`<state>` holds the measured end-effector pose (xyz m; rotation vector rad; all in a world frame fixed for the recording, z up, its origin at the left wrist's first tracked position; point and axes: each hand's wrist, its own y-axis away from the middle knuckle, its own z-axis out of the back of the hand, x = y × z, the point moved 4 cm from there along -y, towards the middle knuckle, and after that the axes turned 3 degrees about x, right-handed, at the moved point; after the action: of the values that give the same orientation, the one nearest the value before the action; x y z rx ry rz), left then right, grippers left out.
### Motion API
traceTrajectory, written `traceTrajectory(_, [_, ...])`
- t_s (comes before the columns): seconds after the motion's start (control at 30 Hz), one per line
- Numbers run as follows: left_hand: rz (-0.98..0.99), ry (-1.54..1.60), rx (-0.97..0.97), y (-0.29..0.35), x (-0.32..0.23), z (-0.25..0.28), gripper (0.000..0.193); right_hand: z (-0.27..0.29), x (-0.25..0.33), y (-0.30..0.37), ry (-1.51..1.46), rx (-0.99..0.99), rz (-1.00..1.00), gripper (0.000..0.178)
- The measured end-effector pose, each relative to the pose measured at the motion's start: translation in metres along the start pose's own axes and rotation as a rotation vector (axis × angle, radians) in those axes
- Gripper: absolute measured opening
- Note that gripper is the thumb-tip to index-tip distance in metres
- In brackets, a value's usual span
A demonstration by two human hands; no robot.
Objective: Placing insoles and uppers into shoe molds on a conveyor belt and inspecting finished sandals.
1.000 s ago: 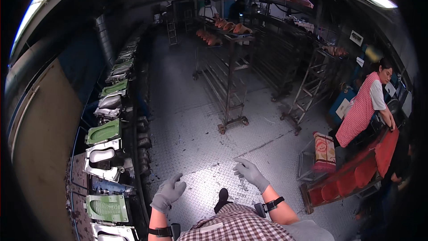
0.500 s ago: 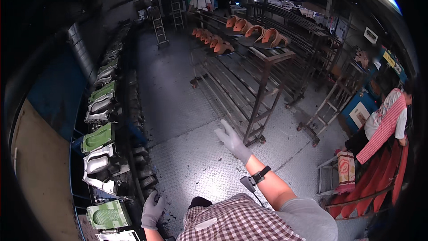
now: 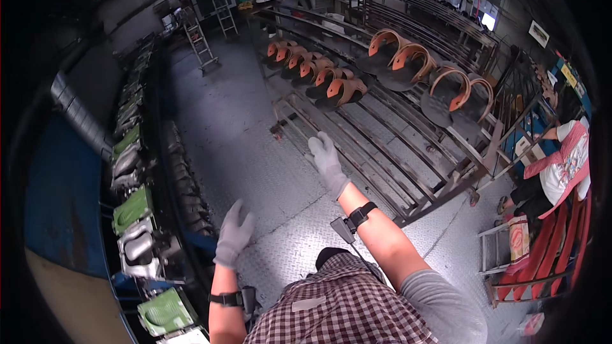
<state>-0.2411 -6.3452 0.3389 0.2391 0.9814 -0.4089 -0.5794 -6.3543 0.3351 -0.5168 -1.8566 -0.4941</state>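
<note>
My left hand point(image 3: 234, 234), in a pale grey glove, is raised beside the row of moulds with its fingers stretched and holding nothing. My right hand point(image 3: 327, 162), gloved alike, reaches forward near the end of a low metal rack point(image 3: 389, 175), open and bare of any object. On the rack's upper rails sit several slippers point(image 3: 456, 89) with wide orange-brown straps on dark soles. A second row of slippers point(image 3: 319, 73) lies to their left. To my left stand opened sole moulds, with green halves point(image 3: 132, 210) and silver metal halves point(image 3: 137, 247).
Farther off are a stepladder point(image 3: 201, 44) and people at work by the back wall. At the right, a person in a red-striped apron point(image 3: 564, 159) stands behind a stool point(image 3: 494, 248) and a rack of red pieces point(image 3: 542, 261). Patterned metal floor point(image 3: 217, 108) runs between moulds and rack.
The slipper rack is nearer now, and the view has shifted forward along the moulds. My left hand has come up and forward; my right hand stays stretched out in front.
</note>
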Motion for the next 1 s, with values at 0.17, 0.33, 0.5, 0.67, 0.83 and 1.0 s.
traceTrajectory(0.17, [-0.261, -0.065, 0.095, -0.227, -0.08, -0.047, 0.064, -0.016, 0.025, -0.139, 0.12, -0.202, 0.304, 0.08])
traceTrajectory(0.33, [-0.345, 0.083, 0.141, -0.411, -0.114, -0.107, 0.075, -0.001, 0.047, -0.237, 0.685, -0.657, 0.549, 0.078])
traceTrajectory(0.5, [-0.367, 0.131, 0.207, -0.579, -0.102, -0.153, 0.088, 0.001, 0.061, -0.302, 0.815, -0.795, 0.339, 0.081])
traceTrajectory(0.67, [-0.43, -0.025, 0.435, -0.669, -0.139, -0.226, 0.097, 0.035, 0.08, -0.318, 1.22, -0.96, 0.313, 0.081])
traceTrajectory(0.83, [-0.707, 0.188, 0.447, -0.752, -0.096, -0.297, 0.046, 0.07, 0.055, -0.335, 1.236, -0.91, -0.144, 0.041])
traceTrajectory(1.0, [-0.002, 1.505, 1.125, -0.795, 0.022, -0.288, 0.032, -0.078, 0.102, -0.256, 0.81, -0.772, 0.473, 0.06])
